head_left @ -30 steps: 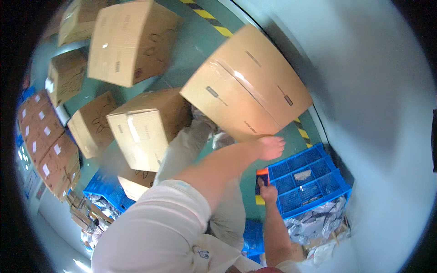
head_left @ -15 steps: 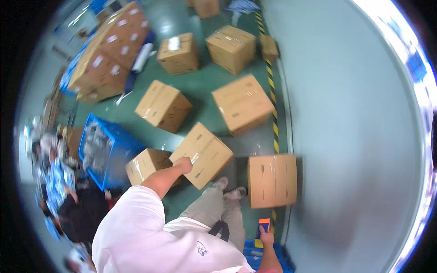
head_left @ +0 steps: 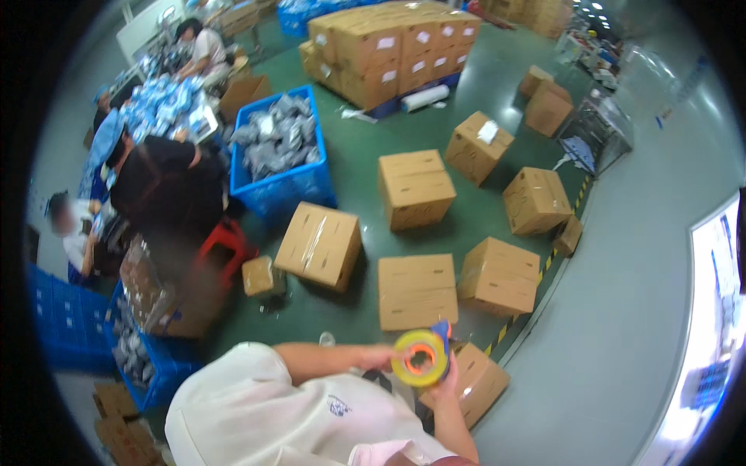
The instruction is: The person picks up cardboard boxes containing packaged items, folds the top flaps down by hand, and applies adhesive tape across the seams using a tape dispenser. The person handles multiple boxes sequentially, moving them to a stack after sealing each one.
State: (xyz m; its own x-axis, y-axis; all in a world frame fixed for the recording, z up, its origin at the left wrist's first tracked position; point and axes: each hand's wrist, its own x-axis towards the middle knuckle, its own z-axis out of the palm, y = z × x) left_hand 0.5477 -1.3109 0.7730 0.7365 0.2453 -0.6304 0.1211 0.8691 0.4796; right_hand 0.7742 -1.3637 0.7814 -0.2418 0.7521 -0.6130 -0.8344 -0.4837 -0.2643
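In front of my body, my right hand (head_left: pixel 446 383) is closed around a packing tape dispenser (head_left: pixel 441 329) with blue and orange parts. A big yellow tape roll (head_left: pixel 406 374) sits on it, with an orange hub in its middle. My left hand (head_left: pixel 379 358) is at the roll's left edge, fingers pressed against it and partly hidden. Beyond my hands stands a closed cardboard box (head_left: pixel 418 291). Another carton (head_left: pixel 471 380) is close by on the right, partly behind my right hand and forearm.
More cartons stand about the green floor, among them a taped one (head_left: pixel 315 242) and a small one (head_left: pixel 263 276). A blue bin (head_left: pixel 330 182) holds grey packages. A loaded pallet (head_left: pixel 365 58) stands far off; a wall (head_left: pixel 614 311) runs right. People sit working at the left.
My left hand has left a carton and come to the tape roll. My right hand has raised the dispenser from low right to my front. The view has swung left.
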